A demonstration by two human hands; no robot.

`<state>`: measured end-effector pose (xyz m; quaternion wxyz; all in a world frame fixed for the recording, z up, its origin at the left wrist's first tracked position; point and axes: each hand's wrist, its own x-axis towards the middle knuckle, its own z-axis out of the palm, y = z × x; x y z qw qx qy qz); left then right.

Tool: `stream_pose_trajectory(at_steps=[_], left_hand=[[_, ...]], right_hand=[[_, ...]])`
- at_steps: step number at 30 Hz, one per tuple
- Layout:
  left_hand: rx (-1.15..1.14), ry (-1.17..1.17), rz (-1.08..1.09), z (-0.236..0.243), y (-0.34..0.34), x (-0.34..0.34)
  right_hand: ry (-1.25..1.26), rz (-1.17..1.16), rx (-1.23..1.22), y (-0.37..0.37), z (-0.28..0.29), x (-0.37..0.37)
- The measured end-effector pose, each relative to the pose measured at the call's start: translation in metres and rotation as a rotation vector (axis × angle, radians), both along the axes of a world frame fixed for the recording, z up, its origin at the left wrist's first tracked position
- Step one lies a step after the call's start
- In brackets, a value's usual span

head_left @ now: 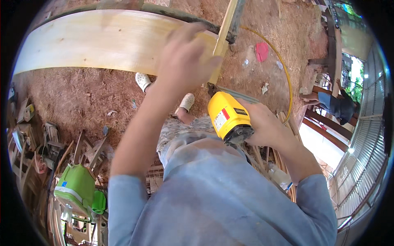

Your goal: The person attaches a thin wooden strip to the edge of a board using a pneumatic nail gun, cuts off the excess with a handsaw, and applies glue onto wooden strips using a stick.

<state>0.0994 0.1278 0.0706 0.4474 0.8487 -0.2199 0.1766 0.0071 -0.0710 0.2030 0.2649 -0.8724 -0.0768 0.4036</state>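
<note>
Head view suggests work partway along: the right hand grasps a yellow power tool near the wooden strip crossing the pale board (whether fastened, unclear), the blurred left hand loosely spread, seemingly empty.

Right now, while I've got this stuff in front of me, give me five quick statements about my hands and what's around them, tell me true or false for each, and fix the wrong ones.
1. The right hand holds a yellow handheld tool with a black end cap. True.
2. The left hand grips that tool too. False: it is apart from the tool, blurred, in front of the long pale wooden board in this view.
3. A thin yellow hose curves to the right of the board. True.
4. The green-and-white plastic box is at upper right. False: it is at lower left.
5. Two white perforated clogs show below the board in this view. True.
</note>
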Motion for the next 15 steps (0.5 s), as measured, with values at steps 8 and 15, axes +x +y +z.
stream_pose_trajectory(at_steps=[8, 15], left_hand=[[0.66, 0.231, -0.248, -0.01, -0.041, 0.035], [0.677, 0.174, -0.281, -0.001, -0.028, 0.041]], right_hand=[[-0.005, -0.021, 0.026, 0.0, 0.001, 0.001], [0.022, -0.025, -0.053, 0.006, 0.007, 0.004]])
